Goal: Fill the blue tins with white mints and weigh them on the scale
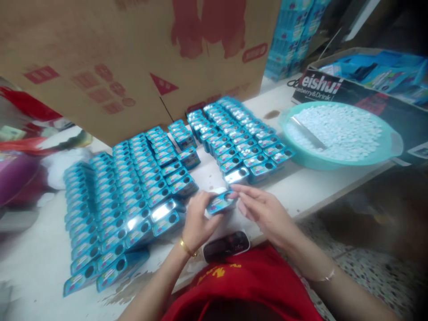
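Red clothing [244,281] with yellow marks fills the bottom of my view, worn by the person whose arms I look down along. Just beyond it, a dark-faced device [226,246] with a white rim lies near the edge of the pale surface [36,254].

Past that, I have the left hand [203,215] grasping a small blue container [220,203] between thumb and fingers, its printed top turned up toward me. A gold bracelet [187,248] circles that wrist. From the other side, the right hand [257,206] brings its thumb and fingers together at the far end of the same container; I cannot tell from here whether it pinches anything. A thin bracelet [328,276] sits on that forearm.

To the left of the hands I see a large block of matching blue containers [133,196], set in close rows, each with a dark round spot at one end of the top. Another block of blue containers [239,138] stands ahead and to the right, with white bits on many tops.

Right of that block, I find a mint-green basin [337,164] full of small white pieces [354,129], a metal strip [307,133] lying across them. Behind it is a black printed carton [354,91] holding blue items, and a big brown cardboard box [133,44] rises behind the rows.
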Tool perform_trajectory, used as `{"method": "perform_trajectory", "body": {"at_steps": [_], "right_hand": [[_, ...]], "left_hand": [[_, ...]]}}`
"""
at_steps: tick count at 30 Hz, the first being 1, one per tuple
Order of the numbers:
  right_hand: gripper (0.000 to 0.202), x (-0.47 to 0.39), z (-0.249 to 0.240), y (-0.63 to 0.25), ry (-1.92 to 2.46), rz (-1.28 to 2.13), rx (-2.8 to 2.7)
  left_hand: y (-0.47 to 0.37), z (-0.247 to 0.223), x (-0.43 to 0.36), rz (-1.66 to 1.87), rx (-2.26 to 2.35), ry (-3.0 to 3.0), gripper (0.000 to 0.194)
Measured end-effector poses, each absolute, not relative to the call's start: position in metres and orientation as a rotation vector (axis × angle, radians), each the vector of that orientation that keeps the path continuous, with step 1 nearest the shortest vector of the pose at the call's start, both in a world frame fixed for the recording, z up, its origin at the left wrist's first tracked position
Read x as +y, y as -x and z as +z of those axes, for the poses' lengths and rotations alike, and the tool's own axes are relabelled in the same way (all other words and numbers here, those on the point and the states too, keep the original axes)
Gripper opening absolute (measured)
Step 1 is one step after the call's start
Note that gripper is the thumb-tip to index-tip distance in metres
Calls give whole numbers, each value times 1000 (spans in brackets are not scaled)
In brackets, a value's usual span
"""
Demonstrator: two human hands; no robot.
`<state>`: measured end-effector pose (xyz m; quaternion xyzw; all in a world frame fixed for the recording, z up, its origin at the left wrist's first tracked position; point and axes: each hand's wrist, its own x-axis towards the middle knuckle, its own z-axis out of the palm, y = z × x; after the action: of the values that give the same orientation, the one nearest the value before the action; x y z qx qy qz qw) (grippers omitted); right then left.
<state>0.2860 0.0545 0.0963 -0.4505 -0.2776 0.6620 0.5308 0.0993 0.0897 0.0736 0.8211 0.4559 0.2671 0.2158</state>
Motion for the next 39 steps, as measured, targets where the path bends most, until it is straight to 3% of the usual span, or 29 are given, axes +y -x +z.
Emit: {"method": "perform_trajectory", "body": {"at_steps": [5,11,14,19,27,33,39], "right_hand": [[27,51,88,-296,1095,1542,-477],[28,41,66,-296,1130,1660,-388],[29,38,55,-297,1149,1665,-359],[34,39,40,-301,1217,1627,-286],[36,45,36,-310,1174,1626,-58],[42,41,36,-323,1146,1651,90],[23,35,14,-320,1087,1668,82]], "left_hand": [[-87,91,155,951,1477,-2404,36],[-83,81,235,384,1813,-2525,32],[-81,72,248,269,1940,-2543,25],[-80,78,278,148,2003,-2602,41],[-94,70,379,-119,1944,-2660,23],[-89,99,369,-98,1812,-2856,21],[-79,172,271,46,1491,-2989,27]]}}
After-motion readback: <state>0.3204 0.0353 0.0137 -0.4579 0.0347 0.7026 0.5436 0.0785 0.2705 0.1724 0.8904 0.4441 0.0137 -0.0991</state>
